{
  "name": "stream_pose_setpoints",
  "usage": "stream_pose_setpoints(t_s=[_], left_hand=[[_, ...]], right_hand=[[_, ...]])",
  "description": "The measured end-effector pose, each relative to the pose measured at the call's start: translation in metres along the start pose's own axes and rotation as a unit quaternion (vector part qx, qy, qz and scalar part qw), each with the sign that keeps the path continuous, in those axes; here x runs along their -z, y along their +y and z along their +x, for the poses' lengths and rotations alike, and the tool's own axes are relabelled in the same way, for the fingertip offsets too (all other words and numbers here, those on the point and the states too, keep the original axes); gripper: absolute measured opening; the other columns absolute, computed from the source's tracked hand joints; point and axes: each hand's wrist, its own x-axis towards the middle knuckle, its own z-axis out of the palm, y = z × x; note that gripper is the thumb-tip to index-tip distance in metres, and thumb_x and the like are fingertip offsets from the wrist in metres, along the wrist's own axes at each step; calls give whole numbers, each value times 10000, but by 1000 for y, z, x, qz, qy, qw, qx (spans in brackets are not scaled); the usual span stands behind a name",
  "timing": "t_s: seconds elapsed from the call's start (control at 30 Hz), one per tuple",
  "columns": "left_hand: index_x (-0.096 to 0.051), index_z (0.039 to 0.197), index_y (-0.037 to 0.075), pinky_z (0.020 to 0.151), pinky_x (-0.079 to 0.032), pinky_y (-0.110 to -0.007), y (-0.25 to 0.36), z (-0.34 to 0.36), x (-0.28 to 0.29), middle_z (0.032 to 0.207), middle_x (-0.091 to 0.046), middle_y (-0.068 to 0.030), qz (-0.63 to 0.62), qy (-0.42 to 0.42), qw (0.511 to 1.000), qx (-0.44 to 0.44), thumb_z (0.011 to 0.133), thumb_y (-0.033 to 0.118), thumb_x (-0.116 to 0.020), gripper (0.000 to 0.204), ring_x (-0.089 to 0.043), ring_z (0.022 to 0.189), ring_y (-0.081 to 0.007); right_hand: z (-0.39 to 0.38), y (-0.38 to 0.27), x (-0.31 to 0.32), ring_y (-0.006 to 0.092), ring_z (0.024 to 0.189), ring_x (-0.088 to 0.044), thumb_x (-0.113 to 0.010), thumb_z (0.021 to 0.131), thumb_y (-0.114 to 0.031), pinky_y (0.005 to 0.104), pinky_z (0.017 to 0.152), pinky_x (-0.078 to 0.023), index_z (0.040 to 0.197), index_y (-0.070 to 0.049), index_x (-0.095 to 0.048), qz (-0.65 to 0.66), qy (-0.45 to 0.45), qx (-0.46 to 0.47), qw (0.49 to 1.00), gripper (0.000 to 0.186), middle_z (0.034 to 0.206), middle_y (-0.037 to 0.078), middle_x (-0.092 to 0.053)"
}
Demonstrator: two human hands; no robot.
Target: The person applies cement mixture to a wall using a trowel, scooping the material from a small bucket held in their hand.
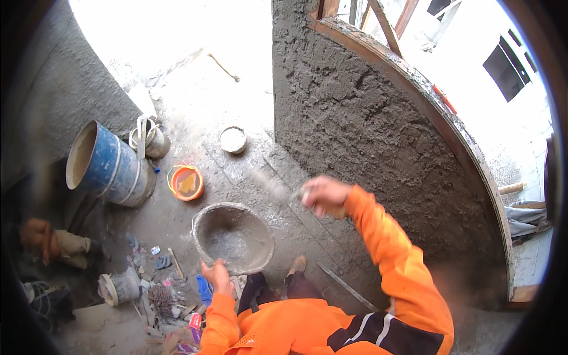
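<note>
My left hand [218, 276] is closed on the near rim of a grey, mortar-coated basin [259, 228], which is tilted in front of my legs. Wet grey residue coats the basin's inside. Out to the right, my right hand [325, 196] is wrapped round the handle of a trowel [270, 185]. Motion smears its blade, which points left, away from the wall. Rough wet mortar covers the curved-topped wall [361, 112] beyond my right hand.
An orange bucket [188, 183], a white bucket [233, 140] and a blue drum [109, 165] stand beyond the basin. Rubble [163, 296] lies at lower left, near another person [59, 241]. A long strip [348, 287] lies by my feet. Wooden edging [455, 133] borders the wall.
</note>
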Motion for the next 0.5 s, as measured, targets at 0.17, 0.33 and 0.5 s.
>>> stream_pose_setpoints(t_s=[0.17, 0.33, 0.5], left_hand=[[-344, 1278, -93, 900, -404, -308, 16, 23, 34, 1172, -518, -177, 37, 10, 997, -72, 664, -41, -550, 650, -537, 1003, -245], [-511, 1122, -112, 794, -454, -314, 29, 71, 26, 966, -611, -137, 293, -56, 925, -236, 702, -15, -565, 434, -574, 861, -197], [-536, 1155, -87, 722, -463, -279, 38, 124, -14, 894, -631, -89, 33, -168, 946, -274, 695, -17, -550, 466, -573, 772, -134]], right_hand=[[-59, -6, 78, 105, 516, -471, -571, 785, -173, 262, 436, -395, 775, -38, -522, -90, 498, 174, 845, 144, 624, 12, -469], [-124, 36, -34, 104, 548, -516, -548, 789, -124, 221, 443, -421, 937, 17, -551, -4, 428, 97, 898, 205, 659, 20, -530], [-37, 61, -143, 159, 598, -611, -566, 775, -102, 309, 474, -496, 980, 26, -515, 121, 136, -29, 983, 247, 775, 90, -602]])
